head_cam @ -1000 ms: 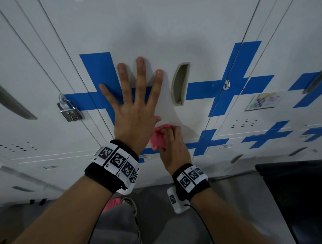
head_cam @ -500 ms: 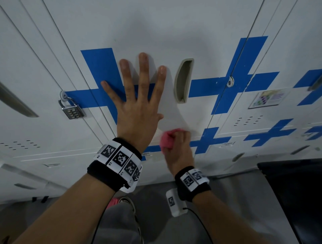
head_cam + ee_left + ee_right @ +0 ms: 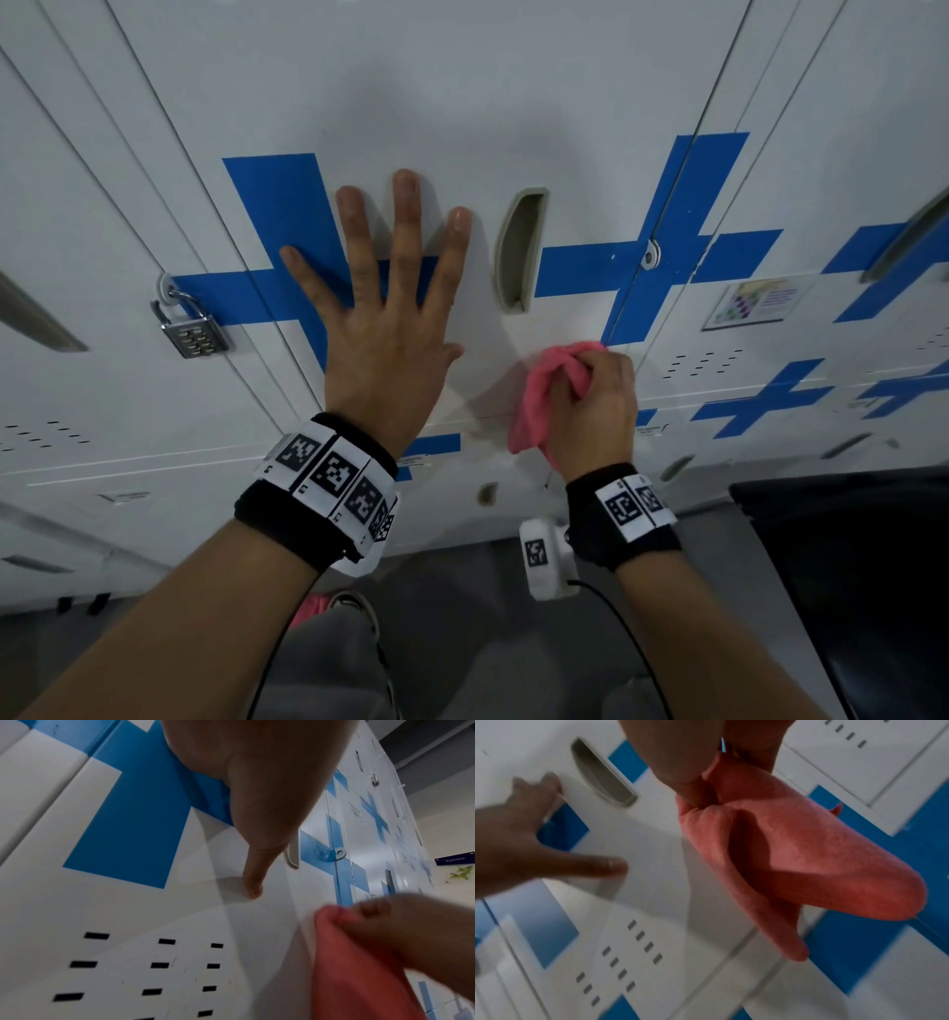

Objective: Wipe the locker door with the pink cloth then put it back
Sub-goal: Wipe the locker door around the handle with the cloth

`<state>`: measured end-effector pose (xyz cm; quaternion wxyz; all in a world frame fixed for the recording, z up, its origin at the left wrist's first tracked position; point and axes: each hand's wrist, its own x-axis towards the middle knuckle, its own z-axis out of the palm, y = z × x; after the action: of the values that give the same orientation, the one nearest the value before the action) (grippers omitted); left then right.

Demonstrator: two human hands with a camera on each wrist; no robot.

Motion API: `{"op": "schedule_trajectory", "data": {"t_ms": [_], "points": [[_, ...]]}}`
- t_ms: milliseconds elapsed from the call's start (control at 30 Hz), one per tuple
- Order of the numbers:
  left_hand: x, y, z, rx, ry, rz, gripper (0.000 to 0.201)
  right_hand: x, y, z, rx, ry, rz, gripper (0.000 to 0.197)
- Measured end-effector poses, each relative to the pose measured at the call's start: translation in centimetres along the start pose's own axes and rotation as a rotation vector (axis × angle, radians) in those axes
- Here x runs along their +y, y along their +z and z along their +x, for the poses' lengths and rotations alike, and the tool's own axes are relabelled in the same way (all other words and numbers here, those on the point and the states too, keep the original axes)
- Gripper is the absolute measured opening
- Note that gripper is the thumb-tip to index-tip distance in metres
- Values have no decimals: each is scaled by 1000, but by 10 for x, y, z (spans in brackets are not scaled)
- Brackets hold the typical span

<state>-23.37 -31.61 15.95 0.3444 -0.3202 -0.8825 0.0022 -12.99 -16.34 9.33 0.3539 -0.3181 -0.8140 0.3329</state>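
**Cloth held at lower right of locker door**

The pink cloth (image 3: 552, 395) is bunched against the locker door (image 3: 462, 103), at 5 o'clock from the recessed handle (image 3: 518, 252). My right hand (image 3: 595, 411) grips it with curled fingers. My left hand (image 3: 385, 329) lies flat on the door at 9 o'clock from the handle, fingers spread. A padlock (image 3: 192, 331) hangs further toward 9 o'clock.
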Motion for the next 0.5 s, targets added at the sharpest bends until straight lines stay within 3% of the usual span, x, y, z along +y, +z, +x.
{"op": "schedule_trajectory", "data": {"t_ms": [133,367,500], "points": [[0,-1,0,-14,1,-7,127,-13,-8,15,147,-93,55,12],[-4,-4,-3,-23,22,-10,122,0,-7,7,70,-79,-1,12],[-6,-5,-4,2,22,-17,116,-26,-23,18,96,-144,-11,15]]}}
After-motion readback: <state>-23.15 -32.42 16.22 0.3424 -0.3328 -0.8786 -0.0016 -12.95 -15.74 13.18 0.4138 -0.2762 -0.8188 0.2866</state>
